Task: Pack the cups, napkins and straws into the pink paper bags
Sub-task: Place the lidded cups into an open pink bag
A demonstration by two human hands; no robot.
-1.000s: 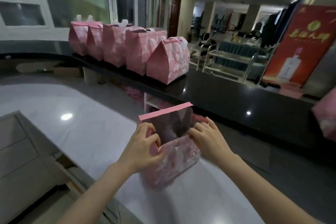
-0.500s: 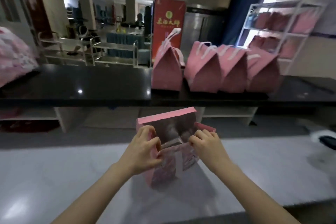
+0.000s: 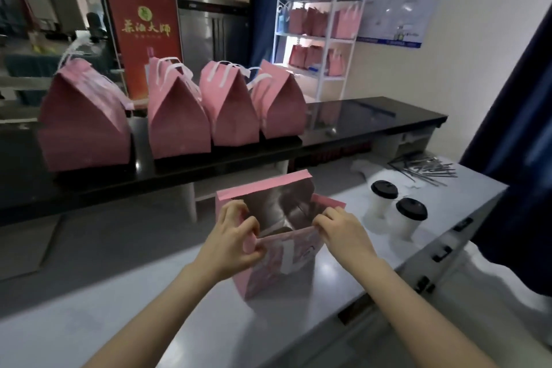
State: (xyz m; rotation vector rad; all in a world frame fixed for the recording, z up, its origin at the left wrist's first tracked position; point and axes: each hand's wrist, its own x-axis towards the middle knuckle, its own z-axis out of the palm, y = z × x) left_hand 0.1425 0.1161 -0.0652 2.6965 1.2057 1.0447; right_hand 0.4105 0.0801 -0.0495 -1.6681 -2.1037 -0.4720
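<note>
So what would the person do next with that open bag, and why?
Probably let go with the right hand and reach for the nearer cup. That hand and the left hand pinch the near edge of the bag, so its mouth is open. The nearer cup and a second cup stand on the counter to the bag's right, not yet packed.
</note>
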